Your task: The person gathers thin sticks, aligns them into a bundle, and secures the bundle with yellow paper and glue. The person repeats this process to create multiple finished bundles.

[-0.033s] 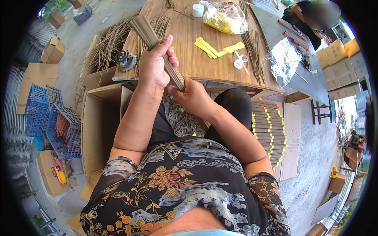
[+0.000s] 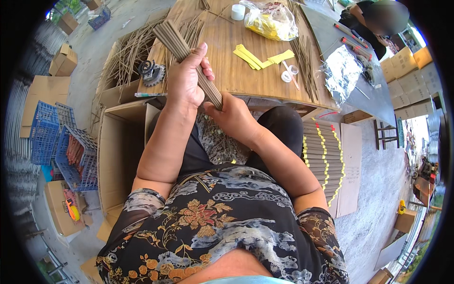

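Observation:
A slanting bundle of thin brown incense sticks (image 2: 171,41) is held over the near edge of the wooden table (image 2: 227,71). My left hand (image 2: 186,78) is wrapped round its middle, thumb lying along the sticks. At the lower end, my right hand (image 2: 235,118) closes round the sticks, its thumb in front. The bundle's upper end fans a little past my left hand. Yellow paper strips (image 2: 248,57) lie on the table beyond my hands, beside small white tape rolls (image 2: 286,76). Loose sticks (image 2: 189,34) are strewn behind the bundle.
A clear bag of yellow strips (image 2: 269,23) and a white tub (image 2: 238,13) stand farther back. Left are a black toothed metal device (image 2: 152,74) and an open cardboard box (image 2: 120,146). Yellow-banded stick bundles (image 2: 324,158) lie right of my knee. Another person (image 2: 362,16) sits far right.
The bundle's upper end has shifted very slightly to the left. Both hands keep their hold in nearly the same place.

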{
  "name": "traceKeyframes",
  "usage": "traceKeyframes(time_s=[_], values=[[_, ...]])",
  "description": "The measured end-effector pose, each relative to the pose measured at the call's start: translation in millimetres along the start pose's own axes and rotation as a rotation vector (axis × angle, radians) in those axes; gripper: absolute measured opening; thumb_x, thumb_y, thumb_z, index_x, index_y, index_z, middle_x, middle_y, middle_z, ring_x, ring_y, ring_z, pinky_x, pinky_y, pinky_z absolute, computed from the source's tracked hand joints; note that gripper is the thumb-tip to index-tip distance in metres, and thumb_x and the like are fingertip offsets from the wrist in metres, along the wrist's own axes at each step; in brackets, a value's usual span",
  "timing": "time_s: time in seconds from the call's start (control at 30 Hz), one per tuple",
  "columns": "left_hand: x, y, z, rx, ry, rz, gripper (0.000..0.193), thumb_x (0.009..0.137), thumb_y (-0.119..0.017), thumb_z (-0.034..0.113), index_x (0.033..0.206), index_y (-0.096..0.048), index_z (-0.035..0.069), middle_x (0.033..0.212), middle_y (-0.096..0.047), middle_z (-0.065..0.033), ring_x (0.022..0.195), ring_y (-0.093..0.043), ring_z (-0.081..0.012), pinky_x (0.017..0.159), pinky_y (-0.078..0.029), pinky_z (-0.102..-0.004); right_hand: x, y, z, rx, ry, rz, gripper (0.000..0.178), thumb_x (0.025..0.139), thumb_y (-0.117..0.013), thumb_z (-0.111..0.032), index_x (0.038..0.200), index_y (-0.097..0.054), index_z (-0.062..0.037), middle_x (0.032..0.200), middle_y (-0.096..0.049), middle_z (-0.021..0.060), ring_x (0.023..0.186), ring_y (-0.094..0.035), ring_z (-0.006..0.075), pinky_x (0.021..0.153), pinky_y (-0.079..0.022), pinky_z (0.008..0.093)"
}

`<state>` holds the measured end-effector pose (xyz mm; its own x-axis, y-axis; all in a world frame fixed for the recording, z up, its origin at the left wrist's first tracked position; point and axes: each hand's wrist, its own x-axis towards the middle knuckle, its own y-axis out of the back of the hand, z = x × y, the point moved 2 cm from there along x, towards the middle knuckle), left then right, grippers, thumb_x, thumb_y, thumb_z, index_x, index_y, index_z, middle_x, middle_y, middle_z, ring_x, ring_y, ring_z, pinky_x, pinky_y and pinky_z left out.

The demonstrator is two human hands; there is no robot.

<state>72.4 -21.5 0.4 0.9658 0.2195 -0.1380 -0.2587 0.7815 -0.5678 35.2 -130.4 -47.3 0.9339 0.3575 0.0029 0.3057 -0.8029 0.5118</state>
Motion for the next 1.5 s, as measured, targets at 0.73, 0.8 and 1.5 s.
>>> traceKeyframes(time_s=[0.73, 0.8, 1.5], values=[[0, 7, 8, -0.171, -0.001, -0.304, 0.019, 0.086, -0.055, 0.022, 0.073, -0.05, 0.01, 0.053, -0.041, 0.0044, 0.042, -0.036, -0.0041, 0.038, -0.03, -0.0201, -7, 6, -10, 0.524, -0.094, -0.357, 0.03, 0.081, -0.061, -0.026, 0.075, -0.046, -0.0008, 0.059, -0.051, 0.0016, 0.045, -0.048, 0.0085, 0.042, -0.04, 0.0249], [-4, 2, 4, -0.051, -0.063, -0.092, 0.019, 0.084, -0.057, 0.021, 0.071, -0.049, 0.011, 0.053, -0.043, 0.0042, 0.043, -0.038, -0.0044, 0.038, -0.032, -0.0204, -4, -2, 2, 0.134, 0.088, -0.057, 0.03, 0.081, -0.062, -0.026, 0.074, -0.046, -0.0015, 0.058, -0.049, 0.0002, 0.045, -0.046, 0.0069, 0.04, -0.039, 0.0242], [0, 11, 13, -0.186, -0.064, -0.337, 0.021, 0.083, -0.06, 0.02, 0.068, -0.048, 0.012, 0.052, -0.042, 0.0043, 0.041, -0.038, -0.0058, 0.04, -0.032, -0.0212, -5, 2, -10, 0.087, 0.11, -0.042, 0.029, 0.079, -0.061, -0.026, 0.079, -0.05, 0.0014, 0.061, -0.053, 0.0113, 0.051, -0.053, 0.0188, 0.052, -0.045, 0.0343]])
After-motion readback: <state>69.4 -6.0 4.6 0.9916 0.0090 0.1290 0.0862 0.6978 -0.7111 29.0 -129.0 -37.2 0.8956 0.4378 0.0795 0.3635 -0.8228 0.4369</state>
